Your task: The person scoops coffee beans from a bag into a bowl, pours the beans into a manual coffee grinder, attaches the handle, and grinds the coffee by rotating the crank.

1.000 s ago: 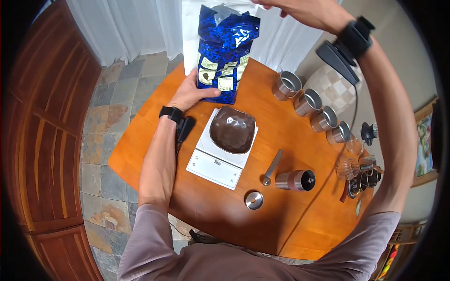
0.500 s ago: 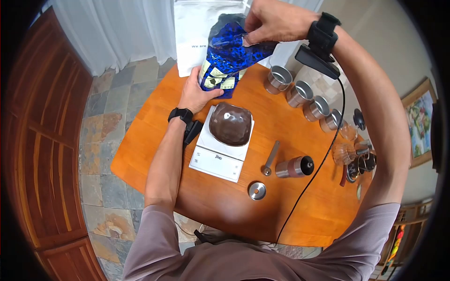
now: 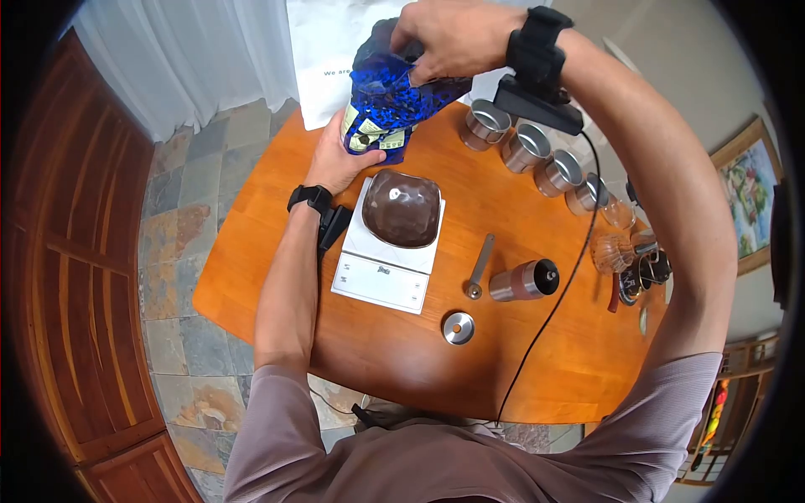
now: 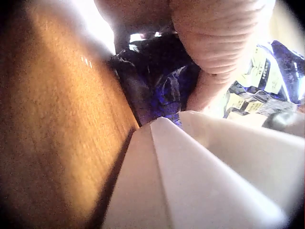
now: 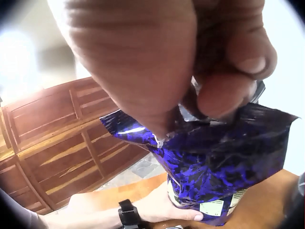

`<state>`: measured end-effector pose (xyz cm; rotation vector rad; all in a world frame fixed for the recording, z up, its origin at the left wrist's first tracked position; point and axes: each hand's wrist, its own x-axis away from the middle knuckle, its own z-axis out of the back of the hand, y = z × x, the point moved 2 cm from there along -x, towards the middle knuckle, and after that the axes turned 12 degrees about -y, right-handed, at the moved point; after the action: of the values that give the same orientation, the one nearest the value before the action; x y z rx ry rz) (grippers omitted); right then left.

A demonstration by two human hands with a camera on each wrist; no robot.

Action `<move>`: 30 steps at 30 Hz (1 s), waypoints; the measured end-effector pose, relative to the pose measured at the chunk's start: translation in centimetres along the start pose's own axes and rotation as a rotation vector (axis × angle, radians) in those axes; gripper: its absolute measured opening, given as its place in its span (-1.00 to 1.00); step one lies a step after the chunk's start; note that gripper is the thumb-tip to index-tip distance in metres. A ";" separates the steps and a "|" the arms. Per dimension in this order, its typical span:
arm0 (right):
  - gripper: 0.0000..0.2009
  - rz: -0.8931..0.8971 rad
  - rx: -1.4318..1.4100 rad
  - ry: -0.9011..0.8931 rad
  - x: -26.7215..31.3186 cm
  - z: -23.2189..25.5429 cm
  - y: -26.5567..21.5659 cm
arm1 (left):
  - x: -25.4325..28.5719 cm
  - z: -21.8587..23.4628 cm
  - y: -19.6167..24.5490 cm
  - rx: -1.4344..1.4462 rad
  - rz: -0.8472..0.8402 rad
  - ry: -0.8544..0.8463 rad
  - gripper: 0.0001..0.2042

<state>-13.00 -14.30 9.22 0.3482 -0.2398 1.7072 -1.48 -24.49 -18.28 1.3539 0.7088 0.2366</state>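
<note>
Here's the blue bag [image 3: 381, 96], upright just beyond the brown bowl [image 3: 402, 214], its crumpled top parted around the fingers, its contents hidden from every view. The bowl sits mouth up on the white scale [image 3: 381, 281], its dark, glossy inside catching the light. Over to the right, four metal cups [image 3: 520, 157] line up across the wooden surface [image 3: 537, 369], silvery insides showing, with a ribbed glass vessel [image 3: 610, 251] near the end of the row. Now the hands: the right hand [image 3: 461, 38] is up at the bag's mouth, pinching the rim, thumb on the near side and fingertips at the opening. Down low, the left hand [image 3: 340, 163] grips the bag's side, thumb laid across the front near the base. Closer in, a steel cylinder [image 3: 513, 283] lies between a slim handle [image 3: 481, 267] and a black cable [image 3: 549, 318].
</note>
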 end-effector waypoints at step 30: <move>-0.75 -0.040 0.342 0.034 -0.6 -2.7 -0.2 | -0.2 0.3 -1.5 -0.115 0.017 0.018 -0.20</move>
<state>-12.94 -13.83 6.53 0.5709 0.0871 1.7124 -1.76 -25.19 -19.63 1.2495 0.6885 0.2989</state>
